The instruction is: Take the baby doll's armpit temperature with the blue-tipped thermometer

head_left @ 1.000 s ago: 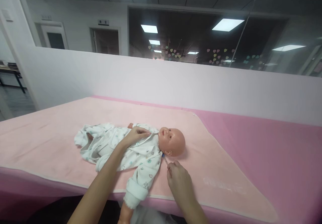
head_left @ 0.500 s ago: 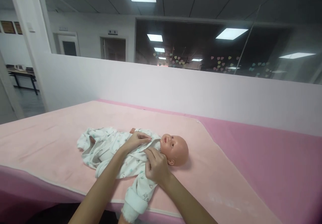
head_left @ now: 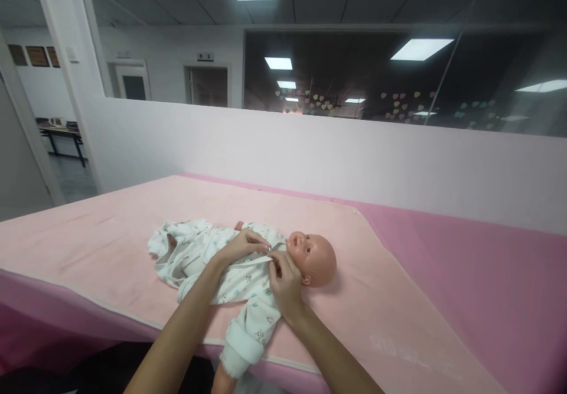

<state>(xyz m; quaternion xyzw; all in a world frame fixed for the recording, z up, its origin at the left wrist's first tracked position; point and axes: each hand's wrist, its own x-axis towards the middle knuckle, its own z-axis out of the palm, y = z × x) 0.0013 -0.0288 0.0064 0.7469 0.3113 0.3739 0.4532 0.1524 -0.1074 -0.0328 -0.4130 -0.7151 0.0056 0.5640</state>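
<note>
A baby doll [head_left: 322, 259] lies on its back with its head to the right, dressed in a white patterned romper [head_left: 241, 285]. My left hand [head_left: 243, 247] rests over the doll's chest, its thumb and fingers closed on the romper's front near the collar. Close beside the doll's chin, my right hand [head_left: 287, 282] pinches the lifted edge of the front flap. The two sets of fingertips almost meet, and a small shiny spot, perhaps a snap, shows between them. One sleeve [head_left: 248, 335] with a folded white cuff hangs toward the table's near edge. The fingers partly hide the fastening.
A peach-pink mat [head_left: 110, 246] covers the table, over a darker pink cloth [head_left: 478, 264]. Behind it stands a low white wall [head_left: 310, 152] topped with glass. A doorway with a distant desk [head_left: 62, 131] is at the left.
The right hand has drawn in toward the left and raised the flap's edge, now seen as a pale strip between the hands. The view has shifted slightly.
</note>
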